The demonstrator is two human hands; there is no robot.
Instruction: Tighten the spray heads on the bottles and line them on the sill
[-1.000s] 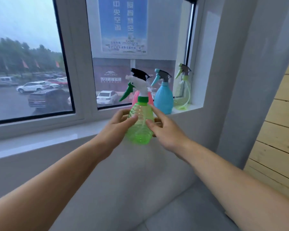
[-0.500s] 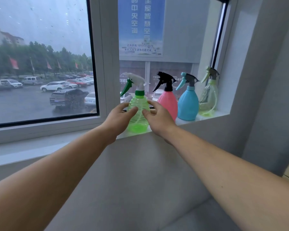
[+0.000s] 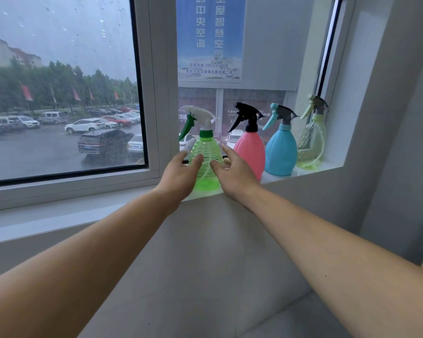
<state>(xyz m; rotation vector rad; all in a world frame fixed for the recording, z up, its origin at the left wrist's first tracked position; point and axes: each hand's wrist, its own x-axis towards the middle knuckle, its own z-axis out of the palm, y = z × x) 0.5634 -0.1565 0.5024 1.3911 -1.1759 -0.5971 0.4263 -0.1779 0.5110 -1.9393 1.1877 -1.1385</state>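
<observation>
Green spray bottle [image 3: 206, 162] stands upright on the sill [image 3: 313, 170], leftmost of four in a row. Pink bottle [image 3: 250, 152] just beside it at 3 o'clock, then blue bottle [image 3: 281, 152], then pale yellow-green bottle [image 3: 311, 145] at the far end against the window reveal. Left hand [image 3: 178, 176] at the green bottle's 9 o'clock, thumb on its belly; right hand [image 3: 235, 173] at its 3 o'clock, fingers spread. Both hands look loosened; cannot tell whether they bear on the bottle or merely flank it. White trigger head with green lever points to 9 o'clock.
</observation>
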